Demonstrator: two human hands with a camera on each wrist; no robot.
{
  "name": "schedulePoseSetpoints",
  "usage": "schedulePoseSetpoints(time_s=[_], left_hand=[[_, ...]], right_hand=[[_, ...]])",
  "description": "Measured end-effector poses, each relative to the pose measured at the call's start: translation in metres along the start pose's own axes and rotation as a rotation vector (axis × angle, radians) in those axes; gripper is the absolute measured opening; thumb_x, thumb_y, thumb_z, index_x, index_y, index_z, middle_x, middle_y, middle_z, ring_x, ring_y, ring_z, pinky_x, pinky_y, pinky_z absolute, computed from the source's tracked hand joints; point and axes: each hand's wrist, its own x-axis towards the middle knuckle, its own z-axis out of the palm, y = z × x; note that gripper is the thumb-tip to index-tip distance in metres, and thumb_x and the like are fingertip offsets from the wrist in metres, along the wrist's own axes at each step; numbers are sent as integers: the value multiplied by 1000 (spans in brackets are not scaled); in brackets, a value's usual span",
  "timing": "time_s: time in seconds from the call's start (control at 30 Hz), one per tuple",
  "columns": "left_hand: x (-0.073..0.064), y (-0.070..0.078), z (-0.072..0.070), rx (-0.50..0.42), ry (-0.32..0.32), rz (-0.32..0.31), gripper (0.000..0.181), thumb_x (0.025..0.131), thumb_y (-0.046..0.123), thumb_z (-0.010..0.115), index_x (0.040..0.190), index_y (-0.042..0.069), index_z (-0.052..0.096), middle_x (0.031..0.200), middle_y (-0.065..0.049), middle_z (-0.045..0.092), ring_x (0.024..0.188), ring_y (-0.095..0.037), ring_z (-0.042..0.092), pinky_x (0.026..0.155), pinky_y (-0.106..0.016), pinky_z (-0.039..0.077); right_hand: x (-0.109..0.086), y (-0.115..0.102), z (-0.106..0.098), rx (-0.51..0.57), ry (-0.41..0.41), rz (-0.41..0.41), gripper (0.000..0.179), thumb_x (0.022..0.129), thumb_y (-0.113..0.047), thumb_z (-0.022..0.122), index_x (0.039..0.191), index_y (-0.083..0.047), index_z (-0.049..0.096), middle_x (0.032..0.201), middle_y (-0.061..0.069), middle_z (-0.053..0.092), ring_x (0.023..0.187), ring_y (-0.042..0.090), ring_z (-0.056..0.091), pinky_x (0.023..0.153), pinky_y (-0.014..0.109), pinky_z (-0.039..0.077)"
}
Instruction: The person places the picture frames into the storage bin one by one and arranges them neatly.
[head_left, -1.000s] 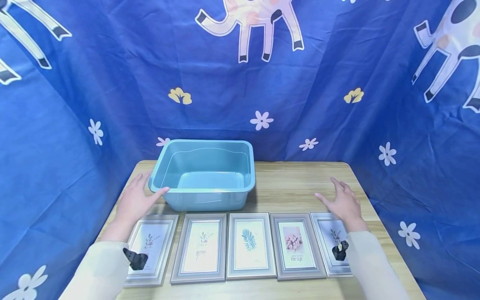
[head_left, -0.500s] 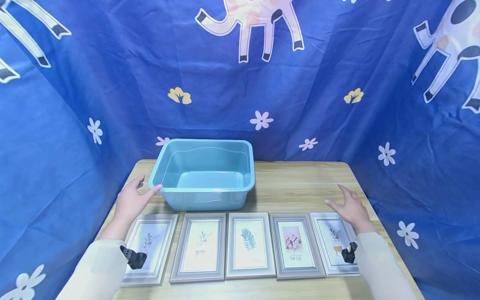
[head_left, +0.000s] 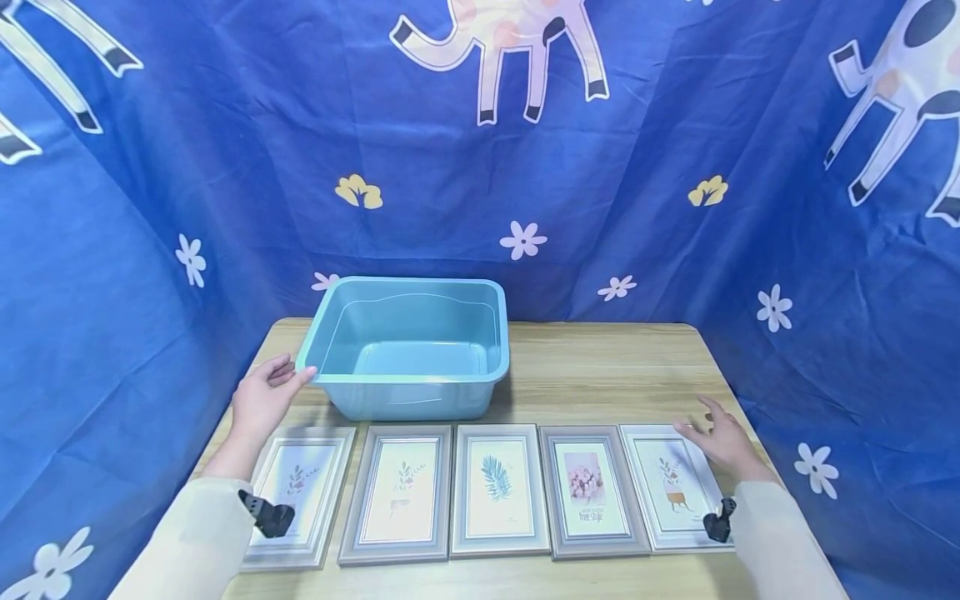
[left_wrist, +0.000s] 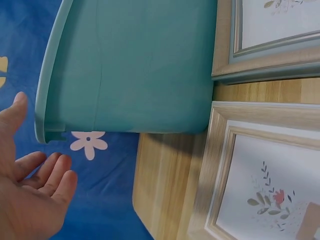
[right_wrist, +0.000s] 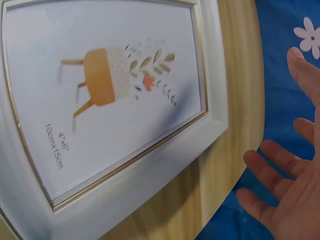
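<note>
A light blue plastic basin [head_left: 420, 400] stands at the back left of the table. My left hand [head_left: 262, 400] hovers at its front left corner; the left wrist view shows the fingers loosely bent and apart from the rim, holding nothing. Below that hand lies the leftmost picture frame [head_left: 303, 500], partly covered by my sleeve. Over at the right, my right hand [head_left: 726, 437] hangs with spread, relaxed fingers beside the upper right corner of a white picture frame [right_wrist: 120, 220]. That frame's print shows a plant in an orange legged pot.
Between the outer frames lie a grey frame [head_left: 356, 500], a white frame with a blue leaf [head_left: 461, 492] and a grey frame with pink flowers [head_left: 551, 492]. Blue patterned cloth [head_left: 637, 167] encloses the wooden table [head_left: 600, 358] at the back and sides.
My right hand has moved right and toward me, uncovering more of the rightmost frame. My left hand has drawn slightly left, its fingers bending a little more. Basin and frames stay put.
</note>
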Motion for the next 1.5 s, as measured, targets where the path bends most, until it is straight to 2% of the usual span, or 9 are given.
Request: schedulePoseSetpoints(time_s=[0.17, 0.37, 0.6, 0.7, 0.87, 1.1, 1.27, 1.37, 1.5], left_hand=[[0, -2, 1, -36, 24, -51, 72, 91, 44, 61, 137, -9, 42, 129, -29, 52, 115, -40, 53, 93, -50, 47], [-1, -2, 3, -60, 45, -111, 68, 90, 44, 63, 136, -4, 47, 127, -24, 55, 115, -35, 55, 90, -36, 52], [-1, -1, 5, -141, 26, -183, 67, 90, 43, 63, 138, -1, 46, 132, -22, 52, 121, -33, 50, 98, -44, 46], [0, 1, 6, -176, 30, -220, 65, 90, 41, 65, 138, 1, 47, 132, -20, 53, 118, -26, 53, 97, -37, 48], [1, 2, 8, -203, 69, -266, 59, 88, 35, 69, 135, 5, 52, 130, -18, 55, 102, -6, 56, 88, -21, 51], [2, 5, 8, -236, 69, -297, 58, 87, 32, 70, 135, 5, 53, 128, -16, 57, 100, -5, 57, 97, -36, 49], [3, 9, 7, -290, 82, -311, 55, 86, 23, 73, 133, 3, 54, 108, 0, 64, 86, 6, 55, 89, -21, 51], [3, 12, 6, -321, 88, -310, 54, 85, 19, 74, 132, 1, 54, 91, 12, 61, 80, 9, 53, 79, -11, 51], [3, 14, 5, -377, 89, -317, 54, 84, 13, 74, 132, -2, 53, 80, 19, 57, 77, 9, 54, 73, -7, 49]], right_hand=[[2, 13, 3, 18, -28, 49, 100, 87, -58, 59, 147, 7, 12, 134, 43, 30, 121, 57, 33, 95, 68, 37], [1, 25, 6, 71, -24, 74, 98, 86, -46, 68, 147, 8, 13, 132, 43, 35, 120, 56, 37, 96, 63, 41], [-1, 39, 12, 198, -48, 142, 99, 86, -42, 70, 149, 5, 8, 135, 42, 32, 122, 55, 35, 99, 61, 38], [-2, 43, 15, 233, -47, 142, 99, 85, -39, 72, 148, 6, 10, 135, 40, 34, 123, 53, 36, 101, 60, 37], [-2, 47, 22, 264, -17, 112, 91, 86, -31, 73, 145, 9, 17, 132, 38, 40, 121, 50, 41, 100, 57, 40], [-2, 50, 30, 305, -6, 168, 88, 87, -33, 70, 147, 7, 18, 135, 37, 37, 124, 50, 38, 103, 57, 36], [0, 51, 35, 341, 25, 181, 87, 88, -36, 69, 147, 5, 21, 135, 37, 37, 125, 49, 37, 105, 55, 34], [2, 53, 38, 362, 36, 191, 84, 89, -35, 68, 147, 4, 22, 137, 35, 36, 127, 48, 35, 107, 54, 32], [2, 54, 42, 375, 54, 215, 82, 89, -35, 68, 148, 2, 24, 138, 33, 37, 128, 46, 36, 107, 53, 32]])
